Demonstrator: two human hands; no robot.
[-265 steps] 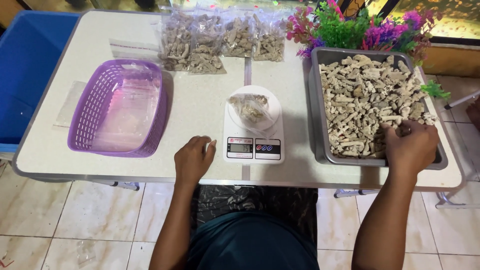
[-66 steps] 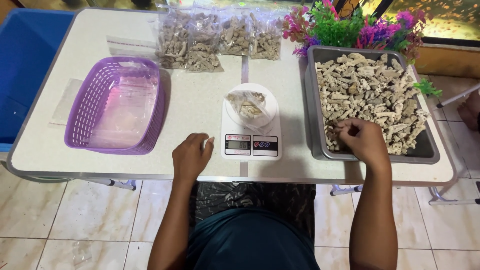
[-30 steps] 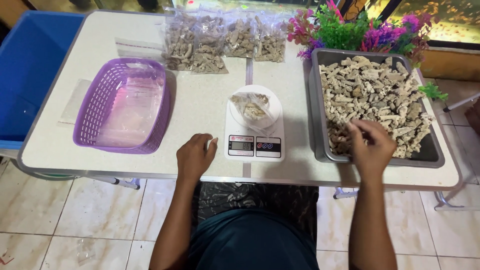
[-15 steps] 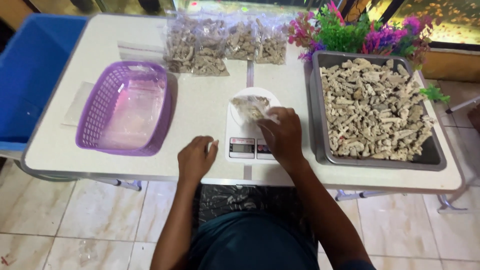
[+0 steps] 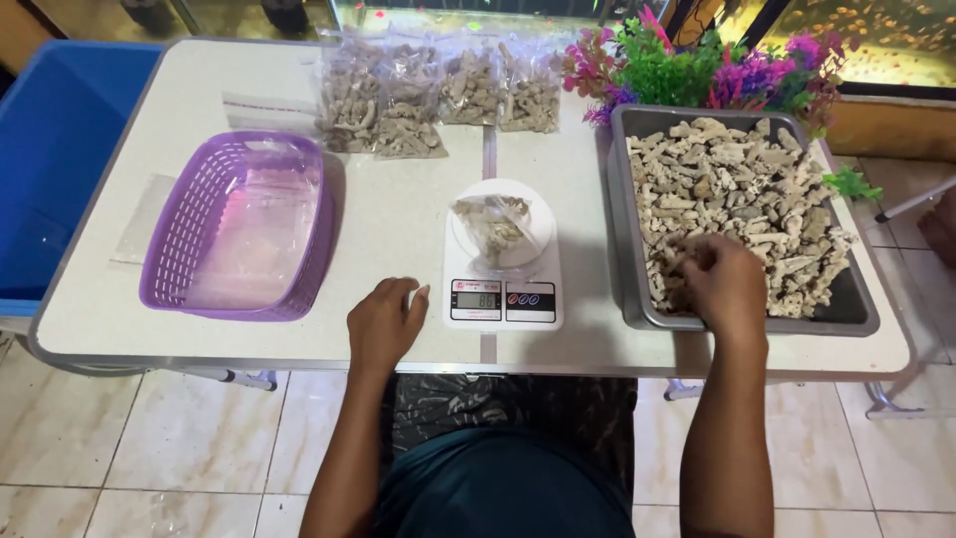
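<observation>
A white kitchen scale (image 5: 503,289) stands at the table's near middle, with a clear bag of pale coral pieces (image 5: 491,224) on its round plate. My left hand (image 5: 383,324) rests on the table just left of the scale, fingers loosely curled and holding nothing. My right hand (image 5: 727,284) is down in the near left part of a grey metal tray (image 5: 619,199). Its fingers curl round some of the coral pieces (image 5: 742,189) that fill the tray.
A purple plastic basket (image 5: 239,229) with clear bags inside sits at the left. Several filled bags of coral (image 5: 428,95) lie along the far edge. Artificial plants (image 5: 697,65) stand behind the tray. A blue tub (image 5: 55,159) stands beside the table's left end.
My right hand has gone from the scale's plate back to the tray at the right. The left hand has stayed beside the scale.
</observation>
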